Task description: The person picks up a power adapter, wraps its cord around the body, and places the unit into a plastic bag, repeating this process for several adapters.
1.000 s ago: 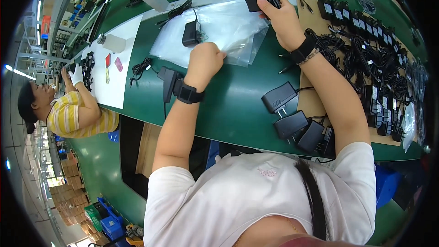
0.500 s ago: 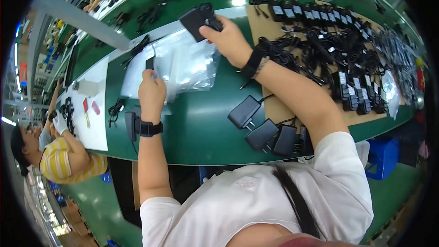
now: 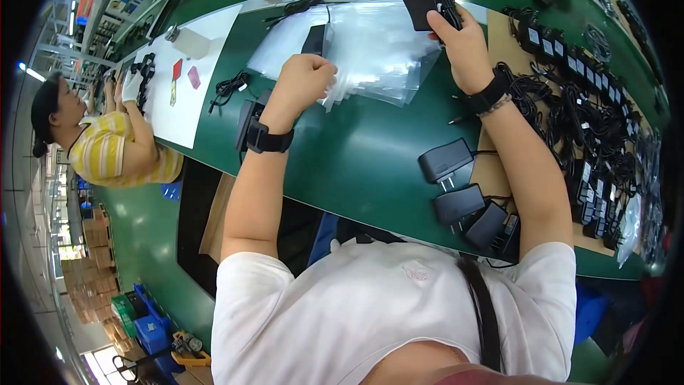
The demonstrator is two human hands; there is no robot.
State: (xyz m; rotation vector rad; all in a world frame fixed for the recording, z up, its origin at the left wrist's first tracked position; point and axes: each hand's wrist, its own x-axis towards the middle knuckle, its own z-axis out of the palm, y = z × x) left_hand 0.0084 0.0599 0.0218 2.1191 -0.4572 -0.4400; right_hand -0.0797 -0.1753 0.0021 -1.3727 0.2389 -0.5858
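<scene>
In my right hand (image 3: 467,50), raised over the right edge of the bags, is a black power adapter (image 3: 417,6) with its cable (image 3: 447,1) bundled beside it. My left hand (image 3: 303,84) is closed above the left part of the clear plastic bags (image 3: 377,46), its fingertips by their near edge. Whatever those fingers pinch is hidden. Just beyond them shows a dark block-like thing (image 3: 314,39), partly covered by the hand. Several black plug adapters (image 3: 445,160) lie on the green table near my right forearm, prongs showing.
Many adapters and cables (image 3: 570,110) crowd a brown board (image 3: 496,28) on the right. Loose black cables lie at the left (image 3: 229,91) and behind the bags (image 3: 305,3). A person in a yellow striped top (image 3: 107,146) works at the left beside a white surface (image 3: 206,71).
My view has swung so the table sits further right and the person at the left shows more fully. The adapter stays in my right hand; my left hand remains closed at the bags.
</scene>
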